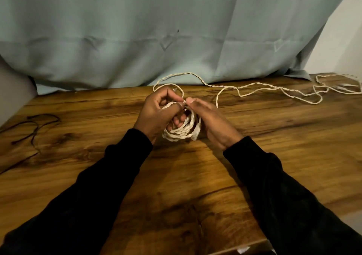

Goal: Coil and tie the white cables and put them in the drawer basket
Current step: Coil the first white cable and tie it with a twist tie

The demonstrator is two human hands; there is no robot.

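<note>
My left hand (156,113) grip closed round white cable (182,131) coil; right hand (211,121) pinching strand at coil top; loose tail trails beyond grip across bench (195,176)

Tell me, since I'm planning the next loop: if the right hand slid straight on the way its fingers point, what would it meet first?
The right hand points up-left, fingertips already at the white cable coil beside the left hand. It would likely press into those loops and the left fingertips at once, though depth is unclear.
</note>
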